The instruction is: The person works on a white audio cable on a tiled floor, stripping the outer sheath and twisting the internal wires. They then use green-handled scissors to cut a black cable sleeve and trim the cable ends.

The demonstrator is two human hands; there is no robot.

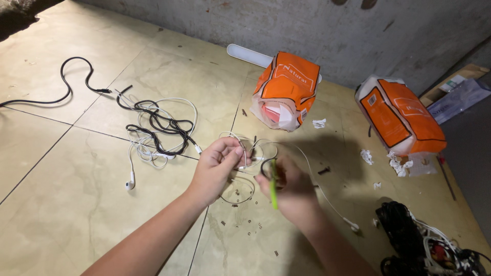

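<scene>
Centre of frame: our left hand (219,162) pinches a thin white earphone cable (255,148) between thumb and fingertips, closed tight on it; the cable loops just above and to the right of the pinch, then trails down to the lower right, ending in a white plug (352,224).

Just right of centre: our right hand (292,191) is closed around a slim yellow-green tool (273,185), held upright, its upper end touching the cable loops beside the left hand's pinch.

Left of centre: a tangle of black and white cords (158,128) lies on the beige tiled floor (76,204), with a white earbud (131,181) at its lower edge.

Upper left: a single black cable (76,76), well apart from the hands.

Upper centre and upper right: two orange-and-white plastic packages (286,89), one behind the hands, the other (401,117) by the grey concrete wall (307,25).

Lower right corner: a heap of black and white wires (424,245).

Below the hands: small dark screws or springs (240,209) scattered on the floor; exact kind we cannot tell.
</scene>
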